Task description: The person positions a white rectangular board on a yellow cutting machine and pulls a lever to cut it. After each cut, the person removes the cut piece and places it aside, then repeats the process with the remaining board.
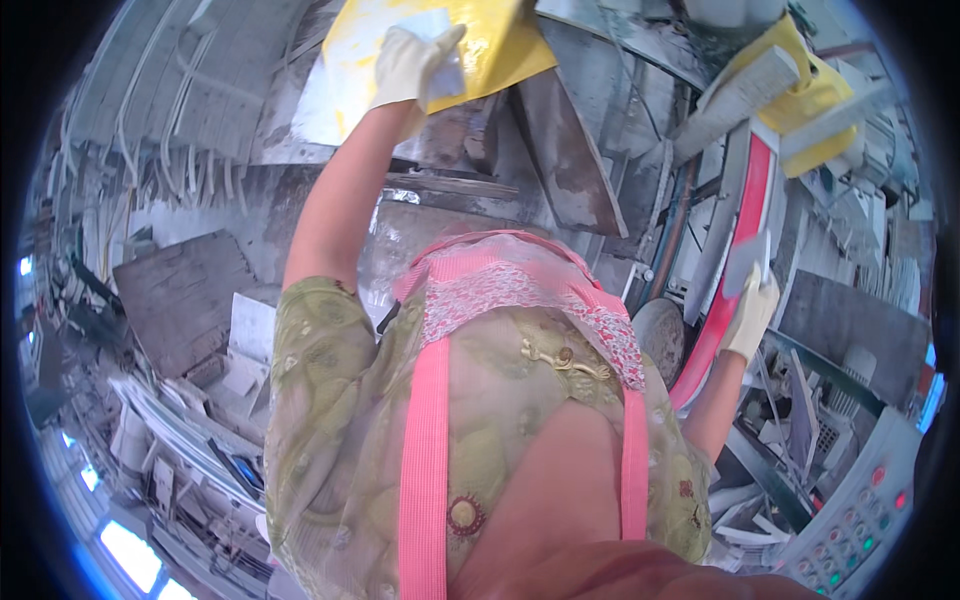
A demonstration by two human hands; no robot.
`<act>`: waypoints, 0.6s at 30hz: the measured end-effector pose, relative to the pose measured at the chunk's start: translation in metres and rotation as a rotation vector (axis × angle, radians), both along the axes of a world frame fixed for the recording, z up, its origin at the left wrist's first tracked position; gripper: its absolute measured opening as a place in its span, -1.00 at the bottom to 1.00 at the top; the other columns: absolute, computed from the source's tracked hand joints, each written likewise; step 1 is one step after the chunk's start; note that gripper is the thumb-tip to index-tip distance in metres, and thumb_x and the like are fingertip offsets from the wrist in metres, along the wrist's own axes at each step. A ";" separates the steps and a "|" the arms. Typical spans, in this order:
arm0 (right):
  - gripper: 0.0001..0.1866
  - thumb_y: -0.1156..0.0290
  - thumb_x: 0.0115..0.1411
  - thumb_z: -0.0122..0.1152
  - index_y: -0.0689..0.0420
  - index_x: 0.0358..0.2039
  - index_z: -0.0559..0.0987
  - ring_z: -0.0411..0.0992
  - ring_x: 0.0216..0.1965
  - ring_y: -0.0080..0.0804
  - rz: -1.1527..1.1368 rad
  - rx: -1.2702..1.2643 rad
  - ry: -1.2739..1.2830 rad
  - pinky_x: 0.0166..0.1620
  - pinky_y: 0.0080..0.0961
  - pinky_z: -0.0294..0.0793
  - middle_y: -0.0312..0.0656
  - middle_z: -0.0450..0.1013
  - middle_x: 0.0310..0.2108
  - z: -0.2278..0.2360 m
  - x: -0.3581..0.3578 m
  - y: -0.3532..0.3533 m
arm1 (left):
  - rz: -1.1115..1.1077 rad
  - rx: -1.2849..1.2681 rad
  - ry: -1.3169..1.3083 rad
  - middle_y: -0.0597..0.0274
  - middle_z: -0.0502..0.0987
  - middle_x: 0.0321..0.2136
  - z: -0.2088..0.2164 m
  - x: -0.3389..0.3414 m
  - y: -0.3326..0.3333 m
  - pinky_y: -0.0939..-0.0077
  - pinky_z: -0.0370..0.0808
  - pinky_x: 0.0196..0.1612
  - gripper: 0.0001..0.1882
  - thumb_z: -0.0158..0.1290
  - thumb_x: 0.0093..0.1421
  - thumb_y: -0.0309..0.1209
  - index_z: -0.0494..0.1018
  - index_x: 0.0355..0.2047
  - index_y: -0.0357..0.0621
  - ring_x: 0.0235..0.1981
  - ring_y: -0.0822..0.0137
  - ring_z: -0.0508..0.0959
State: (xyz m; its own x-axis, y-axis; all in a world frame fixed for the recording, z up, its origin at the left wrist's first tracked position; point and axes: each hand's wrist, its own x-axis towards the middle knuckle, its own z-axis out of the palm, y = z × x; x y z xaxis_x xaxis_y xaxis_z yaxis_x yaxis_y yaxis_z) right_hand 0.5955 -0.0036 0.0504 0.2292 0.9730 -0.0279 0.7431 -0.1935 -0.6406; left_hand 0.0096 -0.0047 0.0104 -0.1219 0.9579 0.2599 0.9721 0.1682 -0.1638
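At the top, my left hand (408,66), in a pale glove, is closed on a pale rectangular piece (443,78). That piece is over a wet-looking yellow sheet (500,50) with whitish smears. Out to the right, my right hand (752,315), also gloved, grips a thin greyish flat piece (742,262). It overlaps a long red belt (746,190) running down beside a machine frame; whether it touches the belt I cannot tell. Its outline is blurred, and some of my right fingers are hidden.
Grey boards (190,300) lean at the left. A control panel (850,520) with coloured buttons stands at the lower right. Another yellow sheet (820,110) drapes at the upper right, near pale bars. A round wheel (660,330) sits close to my right side.
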 end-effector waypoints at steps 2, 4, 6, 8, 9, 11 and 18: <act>-0.59 0.20 0.42 0.05 0.33 -0.06 0.61 0.49 -0.24 -0.51 0.172 0.101 0.440 -0.13 -0.47 0.47 -0.20 0.57 -0.18 0.002 -0.063 0.011 | 0.116 -0.182 -0.013 0.10 0.58 -0.10 0.008 0.004 0.009 0.38 0.54 0.06 -0.05 0.38 -0.04 -0.40 0.27 0.34 0.63 -0.04 0.06 0.59; -0.57 0.19 0.41 0.09 0.34 0.01 0.59 0.47 -0.11 -0.46 0.273 0.123 0.686 0.01 -0.41 0.42 -0.17 0.57 -0.12 -0.016 -0.151 0.043 | 0.299 -0.179 -0.297 0.04 0.58 -0.06 0.013 0.010 0.019 0.38 0.57 0.03 -0.07 0.43 -0.08 -0.23 0.26 0.32 0.45 -0.01 0.04 0.60; -0.54 0.17 0.40 0.10 0.36 0.03 0.57 0.48 -0.06 -0.40 0.333 0.053 0.800 0.07 -0.43 0.42 -0.11 0.56 -0.08 -0.035 -0.238 0.065 | 0.566 0.003 -0.819 -0.08 0.58 -0.02 0.014 0.014 0.029 0.31 0.58 0.02 -0.07 0.43 -0.08 0.02 0.31 0.24 -0.01 0.02 -0.03 0.60; -0.53 0.21 0.37 0.16 0.34 0.10 0.51 0.46 -0.09 -0.40 0.381 0.058 0.944 0.01 -0.41 0.44 -0.11 0.54 -0.14 -0.053 -0.326 0.079 | 0.650 0.118 -1.035 -0.19 0.58 0.00 0.013 0.011 0.031 0.24 0.58 0.02 0.00 0.40 -0.08 0.21 0.33 0.14 -0.33 0.03 -0.09 0.60; -0.59 0.23 0.36 0.17 0.30 0.05 0.55 0.46 -0.15 -0.44 0.470 0.009 1.109 -0.05 -0.44 0.44 -0.16 0.53 -0.21 -0.058 -0.355 0.077 | 0.614 0.132 -0.998 -0.24 0.57 -0.01 0.012 0.009 0.029 0.22 0.58 0.02 0.02 0.37 -0.07 0.26 0.34 0.07 -0.41 0.02 -0.11 0.61; -0.68 0.22 0.36 0.15 0.26 -0.16 0.62 0.40 -0.35 -0.54 0.497 0.110 0.904 -0.25 -0.42 0.42 -0.24 0.51 -0.38 -0.061 -0.417 0.080 | 0.542 0.192 -0.923 -0.34 0.57 -0.05 0.007 0.008 0.025 0.16 0.57 0.01 0.02 0.29 -0.03 0.33 0.36 0.00 -0.49 -0.01 -0.16 0.61; -0.48 0.11 0.35 0.18 0.28 0.12 0.47 0.50 -0.06 -0.18 0.940 0.084 0.901 0.00 -0.33 0.45 0.03 0.54 -0.09 -0.063 -0.452 0.061 | 0.576 0.188 -0.906 -0.31 0.56 0.01 0.015 0.012 0.018 0.11 0.51 0.07 -0.08 0.04 0.20 0.33 0.41 0.02 -0.48 0.06 -0.19 0.57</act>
State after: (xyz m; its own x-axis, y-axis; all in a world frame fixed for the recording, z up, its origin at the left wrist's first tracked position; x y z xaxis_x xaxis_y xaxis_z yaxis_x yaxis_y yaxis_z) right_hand 0.1439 0.0571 -0.0131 -0.6032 0.7559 0.2543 -0.1231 0.2267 -0.9662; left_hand 0.0216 0.0132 0.0255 -0.7598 0.6500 -0.0161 0.4861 0.5843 0.6499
